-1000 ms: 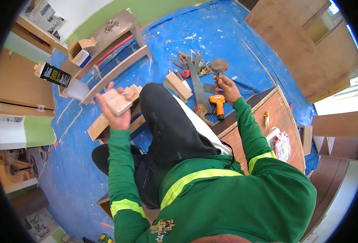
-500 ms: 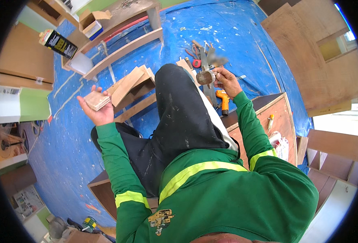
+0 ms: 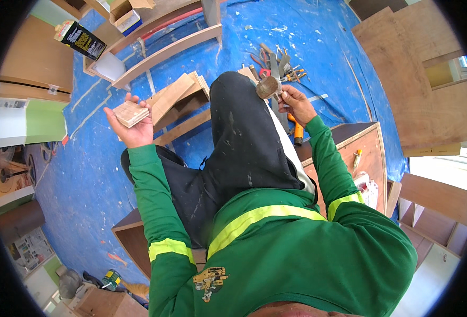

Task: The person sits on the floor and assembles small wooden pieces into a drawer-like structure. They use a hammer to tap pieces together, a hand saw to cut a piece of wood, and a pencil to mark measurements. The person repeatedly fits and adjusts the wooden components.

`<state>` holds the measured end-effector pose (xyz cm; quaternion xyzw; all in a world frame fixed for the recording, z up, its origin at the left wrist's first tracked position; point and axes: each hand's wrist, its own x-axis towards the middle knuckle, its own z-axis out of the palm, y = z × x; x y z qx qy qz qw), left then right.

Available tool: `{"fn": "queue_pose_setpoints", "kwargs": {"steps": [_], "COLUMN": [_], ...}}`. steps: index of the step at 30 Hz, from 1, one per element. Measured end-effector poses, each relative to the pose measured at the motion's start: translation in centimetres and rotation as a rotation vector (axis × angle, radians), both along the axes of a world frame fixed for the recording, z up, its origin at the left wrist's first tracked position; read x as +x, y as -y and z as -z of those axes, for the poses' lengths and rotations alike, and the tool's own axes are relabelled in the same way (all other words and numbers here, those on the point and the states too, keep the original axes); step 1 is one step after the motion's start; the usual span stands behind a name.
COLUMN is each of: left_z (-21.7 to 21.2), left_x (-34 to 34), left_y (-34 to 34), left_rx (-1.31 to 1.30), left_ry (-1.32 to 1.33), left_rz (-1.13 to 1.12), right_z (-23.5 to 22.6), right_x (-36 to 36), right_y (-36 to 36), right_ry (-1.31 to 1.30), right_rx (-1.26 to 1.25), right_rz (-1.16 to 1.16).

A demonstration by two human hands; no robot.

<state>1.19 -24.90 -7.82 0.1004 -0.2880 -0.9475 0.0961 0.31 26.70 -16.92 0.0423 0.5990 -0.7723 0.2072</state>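
My left hand [image 3: 139, 135], palm up with the fingers curled at its edges, holds a small stack of square plywood pieces [image 3: 131, 112]. Between the thumb and fingers of my right hand [image 3: 300, 107] is a small rounded metal piece with a brown, worn face [image 3: 267, 87]; its exact kind I cannot make out. It is held above my bent knee, over a handsaw blade [image 3: 275, 68]. Just below the right hand lies an orange and black power tool [image 3: 296, 128], partly hidden by it.
Loose boards [image 3: 172, 98] lie beyond my left hand. Several hand tools [image 3: 291, 73] are heaped on the blue sheet [image 3: 93, 195]. A wooden cabinet [image 3: 368, 145] stands at my right. A black can [image 3: 80, 39] and an open carton [image 3: 125, 20] rest on a wooden frame [image 3: 167, 57].
The view has shifted slightly. The rounded metal piece has turned in my right hand and come nearer the knee. My left hand still holds the plywood pieces.
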Motion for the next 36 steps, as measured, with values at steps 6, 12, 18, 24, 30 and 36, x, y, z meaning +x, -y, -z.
{"fn": "queue_pose_setpoints", "kwargs": {"steps": [6, 12, 18, 24, 30, 36], "left_z": [0.0, 0.5, -0.4, -2.5, -9.4, -7.4], "left_x": [-0.3, -0.7, -0.9, -0.7, -0.9, -2.0], "left_y": [-0.4, -0.2, -1.1, -6.0, -18.0, -20.0], "left_rx": [-0.014, -0.004, -0.035, -1.023, -1.639, -1.752], "left_ry": [0.015, 0.013, 0.018, -0.224, -0.209, -0.356], "left_rz": [-0.002, 0.030, 0.053, 0.177, 0.547, 0.396], "right_z": [1.5, 1.2, -0.1, -2.2, -4.2, -6.0], "right_x": [1.2, 0.8, -0.1, -0.7, -1.8, -2.4], "right_y": [1.2, 1.8, 1.9, 2.3, 2.2, 2.3], "right_ry": [0.077, 0.020, -0.016, -0.097, -0.225, -0.313], "right_rx": [-0.014, -0.023, 0.030, 0.115, 0.207, 0.260], "right_rz": [0.049, 0.051, 0.076, 0.035, -0.032, -0.110]}}
